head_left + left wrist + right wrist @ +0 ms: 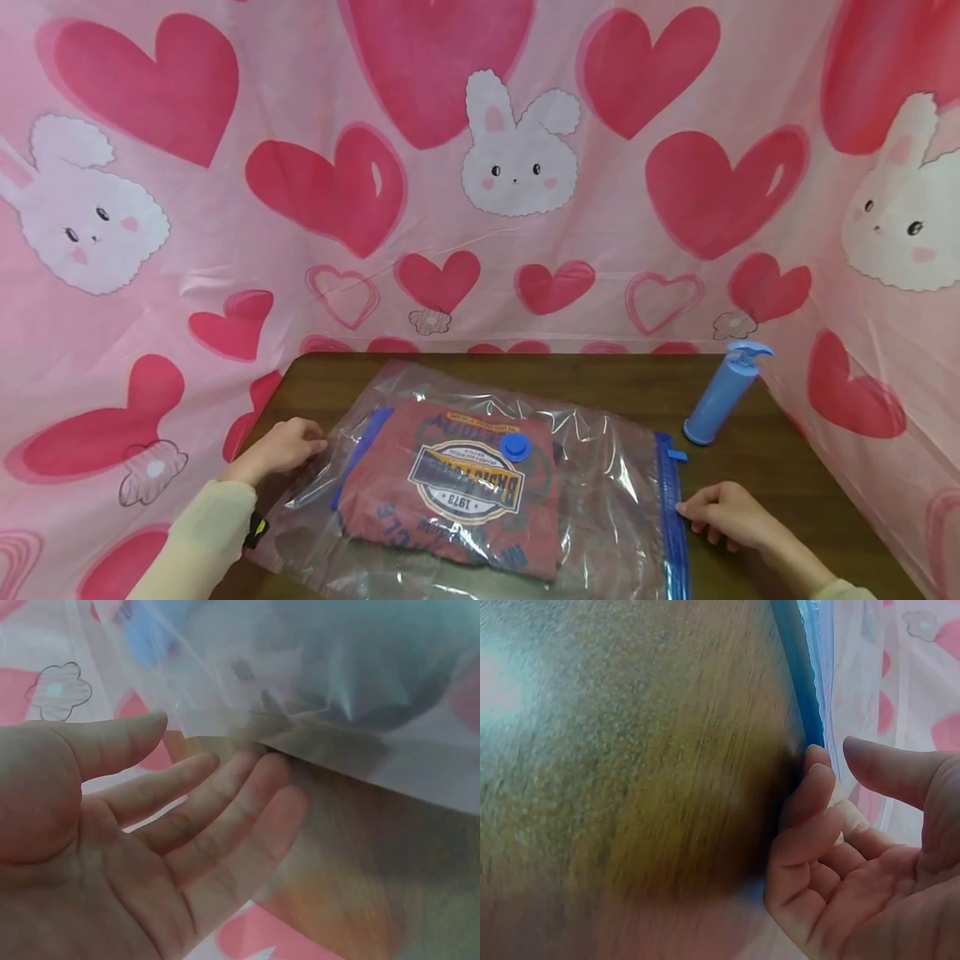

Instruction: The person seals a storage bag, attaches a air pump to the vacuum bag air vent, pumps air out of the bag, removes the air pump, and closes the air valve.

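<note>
A clear vacuum storage bag [600, 492] lies flat on the table. Inside it is a folded red garment [450, 517] with printed lettering, beside something blue. A round blue valve [516, 447] sits on the bag above the garment, and a blue zip strip [671, 517] runs down its right edge. There my right hand [723, 512] has its fingers curled at the strip; in the right wrist view the bag's edge lies between thumb and forefinger. At the bag's left edge is my left hand [288, 450], its fingers [247, 825] relaxed, fingertips by the plastic.
A blue hand pump [723, 396] stands upright at the back right of the brown wooden table [622, 379]. Pink cloth [517, 242] printed with hearts and rabbits hangs behind and on both sides. A small blue slider [677, 456] sits near the zip's top.
</note>
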The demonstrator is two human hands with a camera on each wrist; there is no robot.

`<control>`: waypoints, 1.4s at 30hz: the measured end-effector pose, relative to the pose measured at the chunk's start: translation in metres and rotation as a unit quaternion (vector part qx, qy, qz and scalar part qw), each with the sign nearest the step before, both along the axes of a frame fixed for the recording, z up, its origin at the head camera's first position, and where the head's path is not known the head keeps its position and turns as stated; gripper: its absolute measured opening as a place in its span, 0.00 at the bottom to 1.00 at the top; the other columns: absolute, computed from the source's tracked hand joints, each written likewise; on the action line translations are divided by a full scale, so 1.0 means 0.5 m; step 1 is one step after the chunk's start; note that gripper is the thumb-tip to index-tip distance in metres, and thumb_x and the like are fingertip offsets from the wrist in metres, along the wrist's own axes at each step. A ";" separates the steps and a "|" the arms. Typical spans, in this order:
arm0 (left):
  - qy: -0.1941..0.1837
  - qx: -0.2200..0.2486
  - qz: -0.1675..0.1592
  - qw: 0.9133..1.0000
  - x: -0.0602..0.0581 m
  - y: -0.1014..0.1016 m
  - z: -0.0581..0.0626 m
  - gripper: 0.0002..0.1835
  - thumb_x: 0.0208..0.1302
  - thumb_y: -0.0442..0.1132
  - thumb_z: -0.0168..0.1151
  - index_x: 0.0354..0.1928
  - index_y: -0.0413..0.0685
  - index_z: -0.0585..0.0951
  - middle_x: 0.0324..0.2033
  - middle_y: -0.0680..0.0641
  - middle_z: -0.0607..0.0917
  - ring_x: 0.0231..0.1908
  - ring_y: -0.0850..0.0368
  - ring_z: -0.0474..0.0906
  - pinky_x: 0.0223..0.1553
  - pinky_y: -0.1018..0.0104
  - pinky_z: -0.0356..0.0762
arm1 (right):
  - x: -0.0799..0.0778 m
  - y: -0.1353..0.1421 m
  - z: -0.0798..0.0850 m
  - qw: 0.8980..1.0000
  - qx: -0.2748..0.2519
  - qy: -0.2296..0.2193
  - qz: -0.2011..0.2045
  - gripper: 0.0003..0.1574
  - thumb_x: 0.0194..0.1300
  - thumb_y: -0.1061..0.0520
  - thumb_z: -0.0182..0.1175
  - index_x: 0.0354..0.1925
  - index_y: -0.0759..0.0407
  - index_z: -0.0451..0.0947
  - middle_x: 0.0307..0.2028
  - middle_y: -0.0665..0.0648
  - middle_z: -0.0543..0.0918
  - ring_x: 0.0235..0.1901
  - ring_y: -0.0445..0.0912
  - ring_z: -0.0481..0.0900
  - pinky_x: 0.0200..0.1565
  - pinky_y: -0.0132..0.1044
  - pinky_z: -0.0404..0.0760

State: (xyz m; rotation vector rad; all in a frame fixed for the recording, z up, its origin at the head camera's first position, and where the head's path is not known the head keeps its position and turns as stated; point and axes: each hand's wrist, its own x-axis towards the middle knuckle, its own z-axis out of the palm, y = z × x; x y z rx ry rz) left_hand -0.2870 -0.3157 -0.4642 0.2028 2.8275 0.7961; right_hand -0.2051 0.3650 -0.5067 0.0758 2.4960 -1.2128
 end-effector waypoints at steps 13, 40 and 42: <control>-0.037 0.049 0.031 0.998 0.003 -0.010 -0.027 0.03 0.68 0.29 0.64 0.39 0.34 0.83 0.24 0.47 0.81 0.26 0.52 0.80 0.25 0.54 0.84 | 0.005 -0.006 0.001 1.000 -0.008 0.019 0.014 0.13 0.71 0.57 0.63 0.30 0.62 0.83 0.24 0.49 0.79 0.22 0.44 0.75 0.21 0.32 0.72; -0.044 0.085 0.060 0.994 0.040 -0.030 -0.056 0.13 0.72 0.30 0.61 0.26 0.41 0.76 0.20 0.48 0.77 0.21 0.55 0.76 0.22 0.61 0.80 | -0.037 -0.020 -0.004 1.000 -0.005 0.029 -0.010 0.14 0.70 0.58 0.63 0.26 0.60 0.79 0.17 0.49 0.71 0.15 0.40 0.66 0.18 0.31 0.66; -0.058 0.091 0.058 0.993 0.045 -0.031 -0.051 0.13 0.72 0.29 0.60 0.26 0.41 0.76 0.21 0.48 0.78 0.21 0.55 0.76 0.22 0.61 0.80 | -0.044 -0.021 -0.005 0.999 -0.008 0.028 -0.022 0.12 0.70 0.59 0.63 0.27 0.60 0.80 0.18 0.49 0.71 0.15 0.40 0.64 0.18 0.31 0.65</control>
